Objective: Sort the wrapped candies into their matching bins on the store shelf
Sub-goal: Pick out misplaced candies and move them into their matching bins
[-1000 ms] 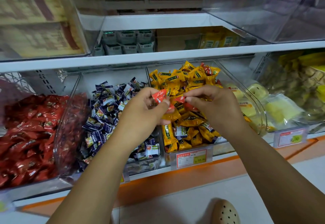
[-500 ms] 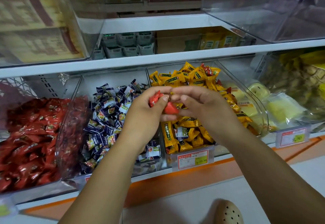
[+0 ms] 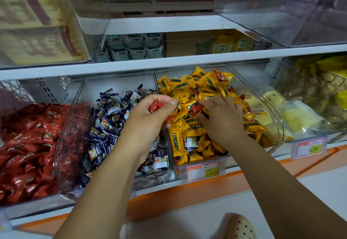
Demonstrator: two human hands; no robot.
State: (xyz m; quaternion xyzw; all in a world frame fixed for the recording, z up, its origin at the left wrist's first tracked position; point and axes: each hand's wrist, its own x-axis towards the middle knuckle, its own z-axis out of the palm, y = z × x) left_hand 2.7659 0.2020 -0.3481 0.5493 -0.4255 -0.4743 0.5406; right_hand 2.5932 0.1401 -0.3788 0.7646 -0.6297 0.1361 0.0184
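Three clear bins stand side by side on the shelf: red candies [image 3: 28, 144] on the left, blue-and-white candies [image 3: 109, 118] in the middle, yellow candies [image 3: 189, 92] on the right. My left hand [image 3: 150, 118] hovers over the divide between the middle and yellow bins and grips a few red wrapped candies [image 3: 156, 106]. My right hand [image 3: 219, 118] reaches down into the yellow bin, its fingers spread among the wrappers beside a stray red candy [image 3: 196, 108]. More red candies [image 3: 221, 76] lie on the yellow pile at the back. A blue-and-white candy [image 3: 191, 142] sits low in the yellow bin.
A further bin [image 3: 270, 111] of pale yellow packets stands at the right. Price tags [image 3: 202, 170] hang on the bin fronts. An upper shelf [image 3: 169, 62] with boxes juts over the bins. A beige shoe [image 3: 241, 227] shows on the floor below.
My right hand has let go of the red candy passed to my left hand and moved right and down into the yellow bin. My left hand keeps the red candies.
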